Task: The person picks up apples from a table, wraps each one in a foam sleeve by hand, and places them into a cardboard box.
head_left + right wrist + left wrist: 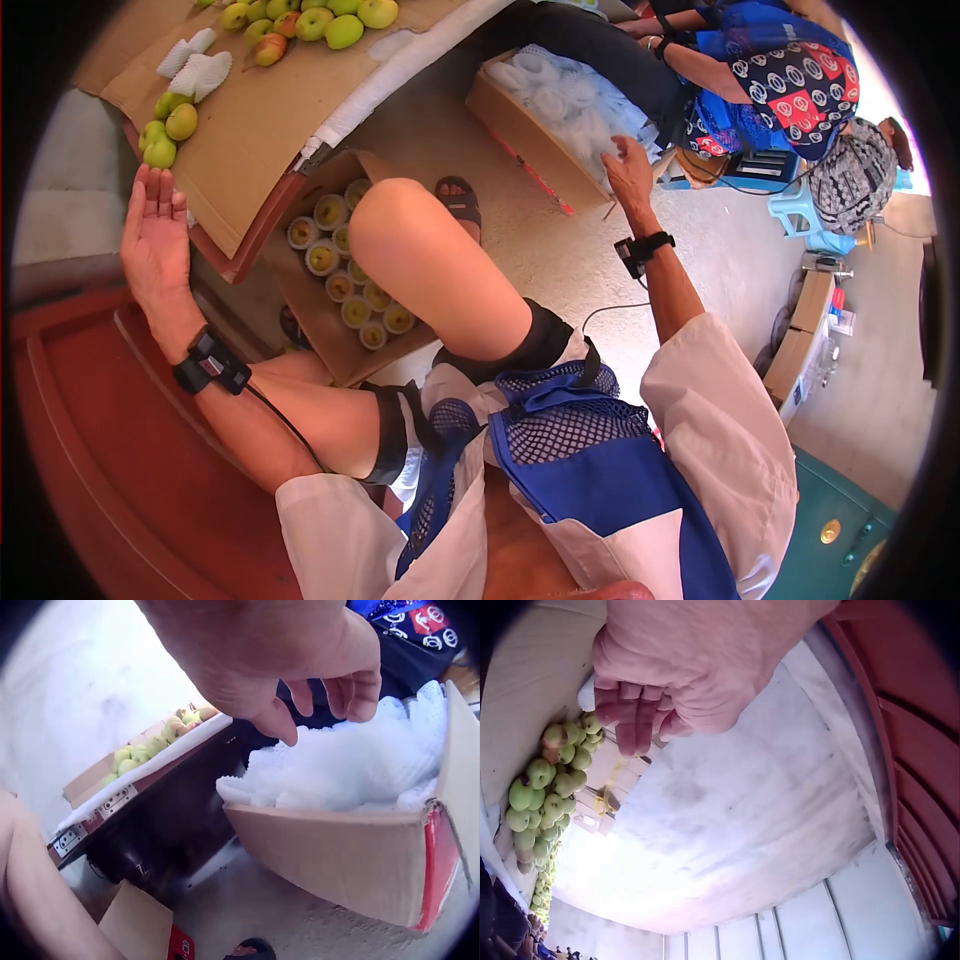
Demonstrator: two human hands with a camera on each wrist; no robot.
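Netting (337, 769) lies below my right hand (630, 180), fingers loosely bent, empty; apples (159, 151) sit beyond my left hand (158, 240), fingers straight.

A pale wall (757, 802) rises near a red panel (120, 450); a blue stool (793, 208) and, perhaps, a green cabinet (800, 520) edge the bright floor (555, 260).
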